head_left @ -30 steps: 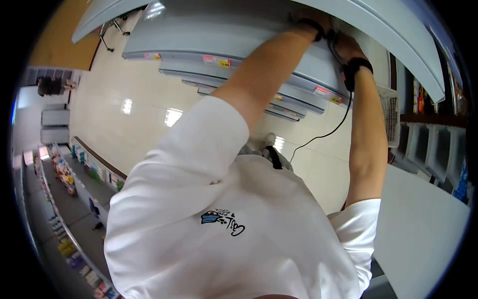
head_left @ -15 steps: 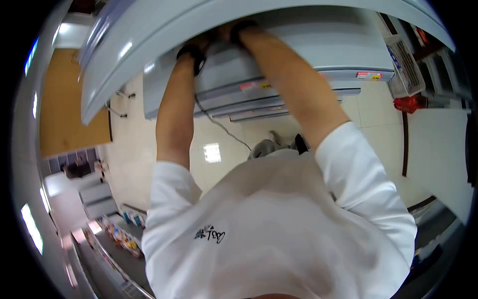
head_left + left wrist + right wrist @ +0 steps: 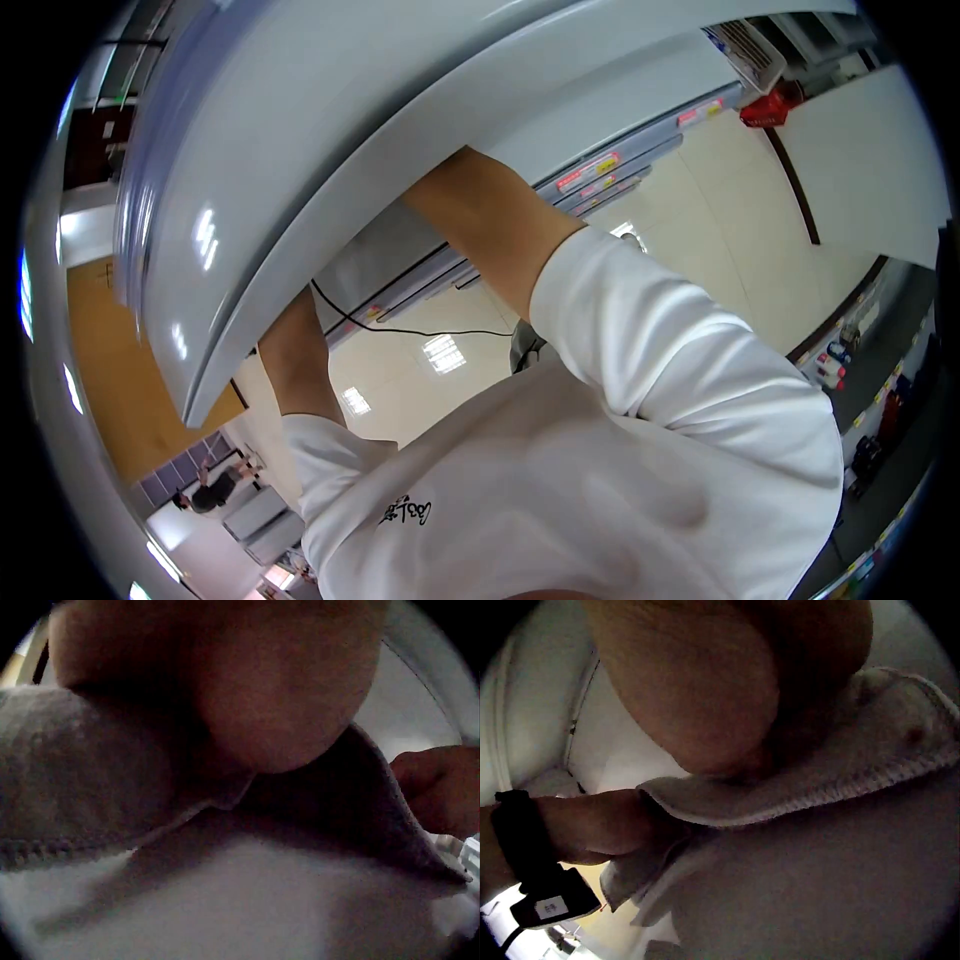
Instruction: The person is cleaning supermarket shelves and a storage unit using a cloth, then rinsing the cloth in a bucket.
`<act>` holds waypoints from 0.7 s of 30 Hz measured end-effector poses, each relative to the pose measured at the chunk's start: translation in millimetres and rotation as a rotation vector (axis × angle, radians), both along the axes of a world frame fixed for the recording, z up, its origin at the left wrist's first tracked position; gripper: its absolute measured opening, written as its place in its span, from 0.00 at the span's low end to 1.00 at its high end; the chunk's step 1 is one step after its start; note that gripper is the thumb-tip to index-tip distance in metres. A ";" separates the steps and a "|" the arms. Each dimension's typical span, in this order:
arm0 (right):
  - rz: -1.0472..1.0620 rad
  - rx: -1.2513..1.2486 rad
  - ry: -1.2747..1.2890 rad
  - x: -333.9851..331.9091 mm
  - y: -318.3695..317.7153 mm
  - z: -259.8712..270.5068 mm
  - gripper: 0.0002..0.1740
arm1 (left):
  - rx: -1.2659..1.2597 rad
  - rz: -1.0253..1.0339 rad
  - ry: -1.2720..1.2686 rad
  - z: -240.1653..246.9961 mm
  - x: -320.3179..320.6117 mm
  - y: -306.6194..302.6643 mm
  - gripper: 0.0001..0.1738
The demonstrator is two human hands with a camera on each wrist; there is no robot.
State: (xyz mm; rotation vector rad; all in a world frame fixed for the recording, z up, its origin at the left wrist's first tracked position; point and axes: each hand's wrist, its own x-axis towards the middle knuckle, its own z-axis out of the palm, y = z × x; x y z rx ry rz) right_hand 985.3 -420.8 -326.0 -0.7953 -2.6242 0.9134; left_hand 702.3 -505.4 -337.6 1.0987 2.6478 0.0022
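Note:
A greyish cloth with a stitched edge lies bunched on a pale shelf. My left hand grips the cloth from above, its fingertips hidden in the folds. In the right wrist view, my right hand holds the same cloth close over the shelf surface, with its fingers mostly out of sight. The two hands work side by side, the left one wearing a black wrist strap. In the head view, an upper shelf covers both hands, while the left arm and right arm reach under it.
Lower shelf edges carry red and yellow price labels. A black cable hangs across the gap below the arms. To the right stand a white basket, a red item and a white tabletop. Another person is far off.
Both arms have shifted leftward along the shelf and now reach deeper beneath the upper one, so the hands have gone from the head view. The head view has turned too.

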 end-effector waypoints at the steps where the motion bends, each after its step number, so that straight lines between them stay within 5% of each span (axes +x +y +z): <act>1: -0.009 0.002 -0.006 3.0 7.4 2.0 0.30 | -0.004 -0.008 0.000 2.1 0.6 6.6 0.27; 10: -0.124 0.059 -0.097 31.4 110.4 78.1 0.31 | 0.008 -0.193 0.039 67.0 51.1 99.6 0.29; 14: -0.182 0.073 -0.119 77.5 158.2 125.8 0.31 | -0.053 -0.256 -0.108 110.2 94.6 173.3 0.29; 15: -0.190 0.077 -0.128 88.5 167.9 135.5 0.31 | 0.046 -0.384 0.227 110.7 126.7 172.8 0.32; 21: -0.262 0.095 -0.056 184.5 178.4 201.4 0.30 | 0.088 -0.357 0.063 171.8 199.2 228.0 0.29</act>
